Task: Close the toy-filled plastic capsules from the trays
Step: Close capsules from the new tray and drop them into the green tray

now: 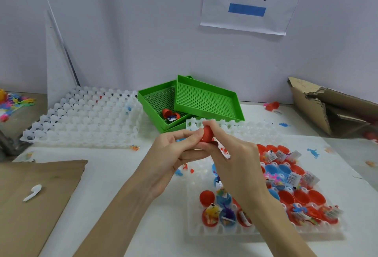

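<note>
A red capsule (207, 134) is held above the table between both hands. My left hand (173, 154) grips it from the left, fingers curled around it. From the right, my right hand (231, 154) pinches it, index finger over its top. Below and to the right lies a white tray (204, 232) with several open red and blue capsule halves holding toys and paper slips. My right forearm hides part of this tray.
Two green perforated trays (206, 99) sit behind the hands; the lower holds an open red capsule (170, 114). White empty trays (86, 117) lie at the back left. Cardboard (30, 191) with a white earbud (32, 192) lies front left. A torn box (331, 105) stands at the right.
</note>
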